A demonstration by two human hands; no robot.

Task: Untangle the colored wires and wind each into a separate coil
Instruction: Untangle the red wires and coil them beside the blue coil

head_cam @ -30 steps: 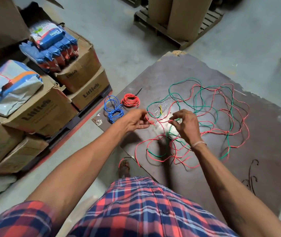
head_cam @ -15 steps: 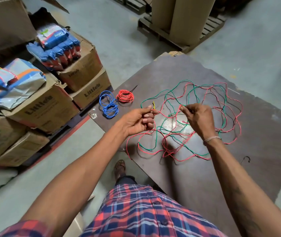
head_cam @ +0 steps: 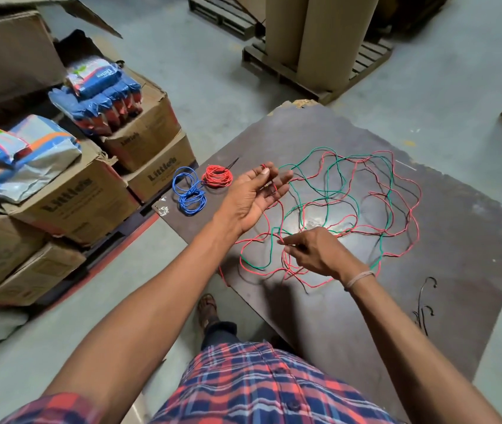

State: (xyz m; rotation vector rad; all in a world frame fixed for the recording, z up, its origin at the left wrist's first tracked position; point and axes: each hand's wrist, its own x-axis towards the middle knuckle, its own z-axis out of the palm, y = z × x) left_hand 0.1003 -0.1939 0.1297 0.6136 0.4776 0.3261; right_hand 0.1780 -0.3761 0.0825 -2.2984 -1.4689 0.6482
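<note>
A: What lay under the hands?

B: A dark board (head_cam: 396,301), biggest thing there, with one corner chipped on its far edge. Across it, beyond the right hand (head_cam: 320,252), spread the tangle (head_cam: 350,209) of red and green wire. Its near loops ran under that hand and were hidden there, and a few dark strands in it could have been wire or shadow; I couldn't tell.

A: And to the left?

B: Boxes (head_cam: 69,197), stacked well left of the left hand (head_cam: 252,197), their print partly blurred, the lower ones cut off by the edge. Packets (head_cam: 102,93) sat on top.

A: Any coils?

B: Two, just left of the left hand: a blue coil (head_cam: 190,194), loose, in two rings, and a red coil (head_cam: 217,176) beside it, tighter.

A: The hands themselves?

B: The left was raised, palm up, fingers spread and nearly straight, red wire looped over the fingers. The right had thumb and forefinger pinched on a red strand near the tangle's near edge, the other fingers curled. A thin band (head_cam: 359,278) circled its wrist.
</note>
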